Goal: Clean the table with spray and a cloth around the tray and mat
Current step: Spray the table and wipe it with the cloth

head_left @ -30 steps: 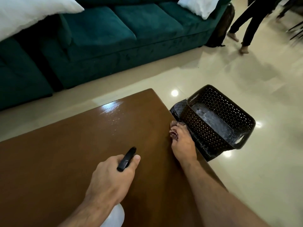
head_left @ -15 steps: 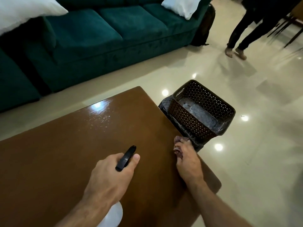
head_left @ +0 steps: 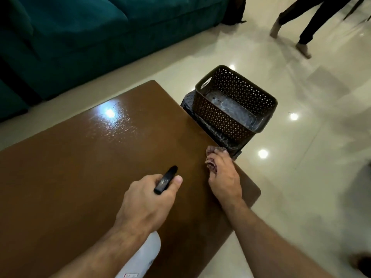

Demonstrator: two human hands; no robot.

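— So what has changed in the last second?

— The right hand [head_left: 223, 178] has slid the cloth [head_left: 212, 160] back along the table [head_left: 70, 177] edge. A second ago it sat right against the mat [head_left: 226, 135] under the tray [head_left: 235, 103]; now it is a little nearer the corner, still flat on the wood.

— And the hands themselves?

— The right one presses the crumpled cloth under curled fingers. The left hand [head_left: 146, 203] grips the spray bottle [head_left: 143, 259], thumb beside the black nozzle [head_left: 166, 179], which points over the tabletop as before.

— Where are the tray and mat?

— On the floor, just beside the table's right edge, the tray stacked on the mat.

— What does that mean for the job?

— I judge the edge strip is being wiped now. The far end glistens, probably sprayed but not yet wiped.
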